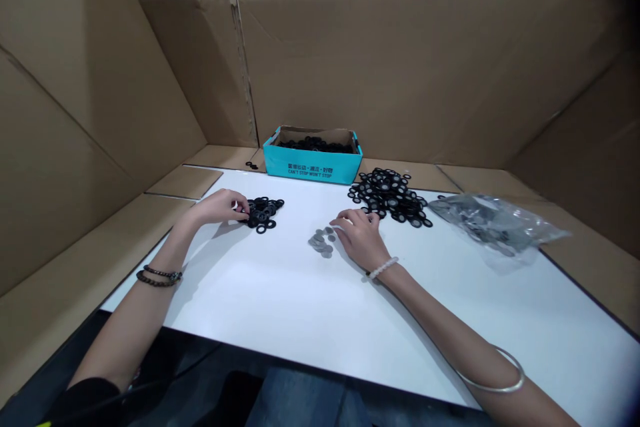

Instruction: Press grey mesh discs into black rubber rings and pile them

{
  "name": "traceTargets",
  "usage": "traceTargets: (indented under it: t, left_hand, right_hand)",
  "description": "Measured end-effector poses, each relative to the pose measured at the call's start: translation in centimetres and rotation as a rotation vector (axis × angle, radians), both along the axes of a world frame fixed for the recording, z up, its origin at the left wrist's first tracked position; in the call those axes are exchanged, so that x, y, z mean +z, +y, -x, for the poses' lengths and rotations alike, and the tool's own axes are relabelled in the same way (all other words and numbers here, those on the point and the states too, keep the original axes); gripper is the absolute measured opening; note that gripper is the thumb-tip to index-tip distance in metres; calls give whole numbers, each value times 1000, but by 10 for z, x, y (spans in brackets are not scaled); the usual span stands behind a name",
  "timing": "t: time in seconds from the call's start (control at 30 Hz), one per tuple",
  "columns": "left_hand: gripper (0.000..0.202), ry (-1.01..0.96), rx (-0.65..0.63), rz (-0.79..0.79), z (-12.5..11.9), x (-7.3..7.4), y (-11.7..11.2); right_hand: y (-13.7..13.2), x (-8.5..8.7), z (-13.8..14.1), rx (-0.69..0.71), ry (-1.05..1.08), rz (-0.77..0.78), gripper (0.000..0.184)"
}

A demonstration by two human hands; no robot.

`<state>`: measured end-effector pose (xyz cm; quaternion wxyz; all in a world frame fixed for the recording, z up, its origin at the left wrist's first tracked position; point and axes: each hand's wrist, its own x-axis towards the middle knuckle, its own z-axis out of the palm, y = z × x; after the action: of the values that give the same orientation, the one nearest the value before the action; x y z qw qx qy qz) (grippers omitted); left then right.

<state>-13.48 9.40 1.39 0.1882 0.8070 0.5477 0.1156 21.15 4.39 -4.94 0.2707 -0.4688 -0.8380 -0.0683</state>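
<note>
My left hand (223,205) rests on the white table (280,293) with its fingers curled at the edge of a small pile of black rubber rings (263,210); it seems to pinch one ring. My right hand (359,233) lies palm down, fingers bent, touching a little cluster of grey mesh discs (321,241). Just beyond the right hand spreads a larger heap of black rings with mesh inside (390,197).
A teal cardboard box (313,163) holding more black rings stands at the back of the table. A clear plastic bag of grey discs (495,223) lies at the right. Brown cardboard walls (400,67) enclose the table on three sides.
</note>
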Motion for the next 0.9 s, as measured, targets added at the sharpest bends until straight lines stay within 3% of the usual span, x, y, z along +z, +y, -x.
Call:
traceTargets:
  t: [0.1,0.2,0.3,0.47,0.7,0.9]
  left_hand:
    - [20,-64,24,-35,1,8,-3]
    - [24,-326,53,-4,-9,12,-7]
    - [29,-643,122,84,-34,10,-14]
    - [34,-969,313,311,-91,-6,-30]
    - [29,-1064,279,413,-144,-41,-44]
    - [28,-1121,307,361,-150,-51,-48]
  right_hand:
    - [1,-1,0,-14,-18,35,20]
    - [3,0,2,-29,-43,100,18]
    - [5,3,6,-18,-30,195,17]
    - [11,6,8,7,28,263,14]
    - [17,2,6,-32,241,399,2]
    - [23,-4,2,-29,459,550,6]
